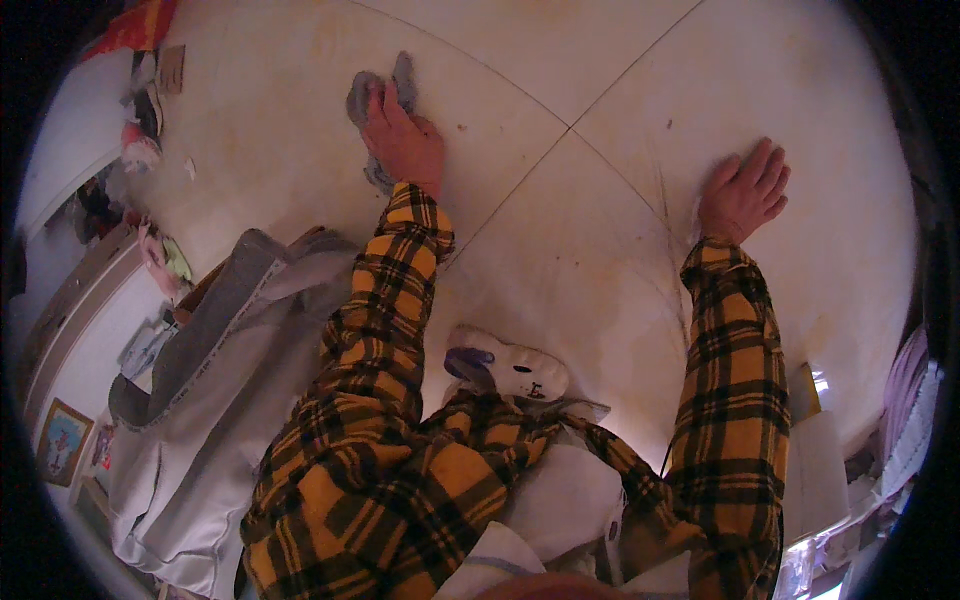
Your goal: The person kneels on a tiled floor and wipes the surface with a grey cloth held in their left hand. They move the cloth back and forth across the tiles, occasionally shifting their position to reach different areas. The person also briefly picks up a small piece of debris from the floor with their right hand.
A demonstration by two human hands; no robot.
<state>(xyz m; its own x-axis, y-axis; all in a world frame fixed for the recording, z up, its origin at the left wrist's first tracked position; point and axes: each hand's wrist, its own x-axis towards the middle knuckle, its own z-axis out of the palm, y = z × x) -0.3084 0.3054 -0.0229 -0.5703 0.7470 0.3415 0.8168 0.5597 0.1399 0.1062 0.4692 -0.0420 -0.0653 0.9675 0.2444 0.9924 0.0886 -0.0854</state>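
Observation:
My left hand (409,142) holds a crumpled grey cloth (365,97) on a pale, stained floor (540,225). Parts of the cloth stick out past the fingers and beside the wrist; the rest is hidden under the hand. Over to the right, my right hand (746,187) rests on the same floor, its thumb apart from the fingers and nothing in it. Dark seams cross between the two hands. A few small dark specks (461,127) dot the floor near my left hand. Both arms wear yellow and black plaid sleeves.
Grey fabric (202,450) with a dark edge lies along the left. Close to my body is a white tray-like object (540,367) with a purple thing (469,365) at it. A framed picture (64,442) and mixed items stand far left. A pale box-like object (817,472) sits right.

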